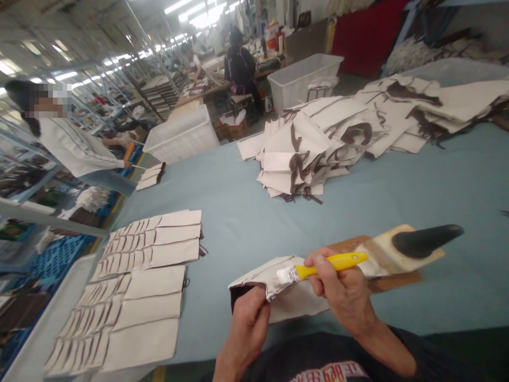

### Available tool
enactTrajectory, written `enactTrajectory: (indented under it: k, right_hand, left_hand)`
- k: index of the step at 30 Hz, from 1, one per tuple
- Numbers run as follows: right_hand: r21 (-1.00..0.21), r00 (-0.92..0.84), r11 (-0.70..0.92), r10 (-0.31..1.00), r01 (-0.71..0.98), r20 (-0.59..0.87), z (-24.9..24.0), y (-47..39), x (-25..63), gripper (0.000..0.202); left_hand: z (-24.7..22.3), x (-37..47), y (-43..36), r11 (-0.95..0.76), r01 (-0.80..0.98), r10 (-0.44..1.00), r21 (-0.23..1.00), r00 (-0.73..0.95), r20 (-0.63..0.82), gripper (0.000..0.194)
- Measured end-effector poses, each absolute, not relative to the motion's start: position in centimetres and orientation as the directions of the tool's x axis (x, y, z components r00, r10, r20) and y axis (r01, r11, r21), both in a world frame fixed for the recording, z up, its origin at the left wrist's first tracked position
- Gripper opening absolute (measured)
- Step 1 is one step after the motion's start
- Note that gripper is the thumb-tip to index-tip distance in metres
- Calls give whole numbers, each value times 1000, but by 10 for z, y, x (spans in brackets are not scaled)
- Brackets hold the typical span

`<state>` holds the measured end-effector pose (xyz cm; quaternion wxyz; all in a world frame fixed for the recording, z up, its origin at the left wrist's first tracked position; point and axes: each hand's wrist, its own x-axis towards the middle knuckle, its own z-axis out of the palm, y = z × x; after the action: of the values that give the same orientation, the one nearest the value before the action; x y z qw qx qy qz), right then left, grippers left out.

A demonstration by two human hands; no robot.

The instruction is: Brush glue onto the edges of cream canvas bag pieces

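My right hand (342, 297) is closed round a yellow-handled brush (324, 266). The brush's pale bristles rest against a cream, sleeve-like piece (294, 307) with dark lining inside. On that piece's open left end, my left hand (248, 318) pinches the edge between closed fingers. Just past my right hand lies a cream-coated board (382, 252) on a brown sheet (397, 282). A black, tapered object (427, 240) sits on the board's far end, and I cannot tell what it is.
Rows of overlapping cream pieces (147, 318) lie on the blue-green table (222, 212) at left. A large heap of cream pieces (310, 143) covers the back right. White bins (181, 135) stand beyond the table. A person in a white jacket (75, 143) stands at far left.
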<state>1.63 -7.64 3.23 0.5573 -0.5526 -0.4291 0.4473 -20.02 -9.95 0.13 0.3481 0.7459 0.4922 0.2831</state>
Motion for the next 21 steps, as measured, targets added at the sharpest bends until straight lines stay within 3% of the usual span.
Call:
enactTrajectory:
  k: [4,9,12,16,18,21]
  right_hand:
    - [-996,146,-33,988,-80,-45,28,-92,8,48]
    - [-996,166,16,986,-93,0,29,-101,8,44]
    - [-982,235,172,954,73,184,32,-94,13,36]
    - [-835,28,474,865,279,500,44,-90,15,25]
    - [-789,-16,532,832,307,555,51,-89,16,24]
    - [-792,75,507,825,339,560,54,-85,17,22]
  left_hand:
    - [-3,-196,-97,-481,573,873,664,384,300,31]
    - [-1,-190,-92,-552,619,833,558,387,395,32]
    - [0,-189,-89,-547,634,836,546,387,389,31]
    - [-1,-188,-86,-544,617,839,568,384,386,29]
    - [-3,-189,-85,-541,608,841,581,384,380,29]
    - [-6,-191,-85,-518,609,855,601,380,352,31]
